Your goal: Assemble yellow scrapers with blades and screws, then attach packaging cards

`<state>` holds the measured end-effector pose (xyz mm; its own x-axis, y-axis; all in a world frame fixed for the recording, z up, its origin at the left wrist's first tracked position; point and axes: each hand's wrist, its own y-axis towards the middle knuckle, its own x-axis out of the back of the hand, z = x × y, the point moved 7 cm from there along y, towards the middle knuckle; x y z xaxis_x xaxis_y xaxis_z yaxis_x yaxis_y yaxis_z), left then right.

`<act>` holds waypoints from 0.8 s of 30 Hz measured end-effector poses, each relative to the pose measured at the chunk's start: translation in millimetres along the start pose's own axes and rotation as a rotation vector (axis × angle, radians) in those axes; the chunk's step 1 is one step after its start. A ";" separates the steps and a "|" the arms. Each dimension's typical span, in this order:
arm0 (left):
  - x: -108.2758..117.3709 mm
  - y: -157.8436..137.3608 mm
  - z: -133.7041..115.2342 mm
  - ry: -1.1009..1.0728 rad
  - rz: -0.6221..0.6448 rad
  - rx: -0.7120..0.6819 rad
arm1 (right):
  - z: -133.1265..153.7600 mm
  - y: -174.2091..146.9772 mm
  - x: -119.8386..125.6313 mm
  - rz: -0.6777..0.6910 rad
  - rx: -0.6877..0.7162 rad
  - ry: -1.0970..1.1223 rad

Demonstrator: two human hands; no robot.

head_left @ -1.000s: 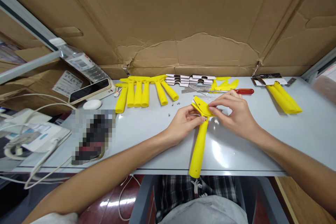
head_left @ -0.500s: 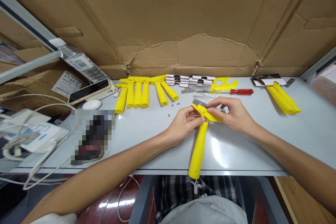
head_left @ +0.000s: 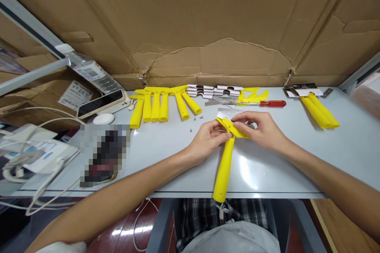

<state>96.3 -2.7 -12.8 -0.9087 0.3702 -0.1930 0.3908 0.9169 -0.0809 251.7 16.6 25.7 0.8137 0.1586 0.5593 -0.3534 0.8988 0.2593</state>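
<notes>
A yellow plastic scraper handle point(head_left: 224, 170) points toward me, its wide end near the table's front edge. My left hand point(head_left: 209, 140) pinches it at the head, thumb on the neck. Across the head lies a yellow cover plate point(head_left: 236, 129), which my right hand point(head_left: 259, 126) grips between thumb and fingers. A flat metal blade point(head_left: 223, 116) sticks out beyond the head on the far side. Just behind my hands lie loose blades point(head_left: 227, 109) and a screwdriver point(head_left: 272, 103) with a red grip. A few small screws point(head_left: 195, 118) rest left of my hands.
Several yellow scraper handles point(head_left: 156, 106) stand in a row at the back left. Stacked white blade packs point(head_left: 200, 91) and yellow covers point(head_left: 257, 97) lie beside them. At right are packaged scrapers point(head_left: 320, 110). A phone point(head_left: 101, 102), bottle point(head_left: 92, 69) and cables point(head_left: 38, 193) crowd the left.
The blade and cover in my hands have tilted slightly, and the blade now catches the light. My right hand has shifted a little toward the left and down.
</notes>
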 end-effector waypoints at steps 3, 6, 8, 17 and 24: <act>0.1 0.2 0.5 -0.005 -0.008 0.004 | 0.7 -0.3 -0.6 0.003 0.003 -0.002; 0.4 1.3 3.1 -0.053 -0.027 0.026 | 1.5 -0.5 -0.9 0.005 0.010 -0.008; 1.2 2.5 5.6 -0.132 -0.045 0.048 | 1.6 -0.4 -1.1 0.005 0.009 -0.012; 7.1 3.9 10.9 -0.199 -0.117 0.108 | 4.8 -1.7 -6.2 0.047 0.028 0.011; 9.1 2.0 11.9 -0.144 -0.171 0.122 | 7.8 -3.2 -8.5 0.063 0.057 -0.002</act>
<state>90.7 0.7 -26.4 -0.9361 0.1778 -0.3034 0.2557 0.9364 -0.2403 242.3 9.2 26.3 0.7884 0.2131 0.5771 -0.4292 0.8626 0.2678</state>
